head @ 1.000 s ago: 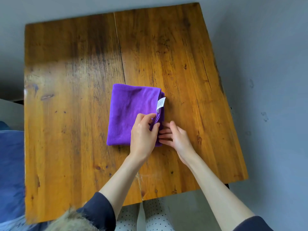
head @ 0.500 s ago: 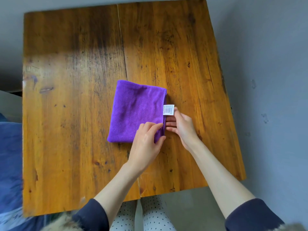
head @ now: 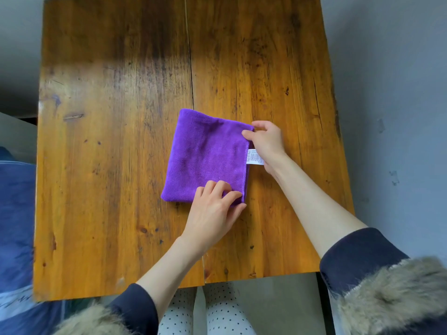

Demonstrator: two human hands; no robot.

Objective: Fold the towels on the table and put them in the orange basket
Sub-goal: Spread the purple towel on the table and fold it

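Note:
A purple towel (head: 205,155), folded into a rectangle, lies flat near the middle of the wooden table (head: 108,165). A white label (head: 255,156) sticks out from its right edge. My left hand (head: 215,211) pinches the towel's near right corner between thumb and fingers. At the far right corner, my right hand (head: 266,141) grips the edge of the towel. No orange basket is in view.
The table's near edge is close to my body, with my dotted trousers (head: 217,310) below it. Blue fabric (head: 14,213) lies off the table's left side. Grey floor (head: 387,117) surrounds the table to the right and far side.
My right hand has slid along the towel's right edge from the near corner to the far corner. The label now lies flat. My left hand stays on the near right corner.

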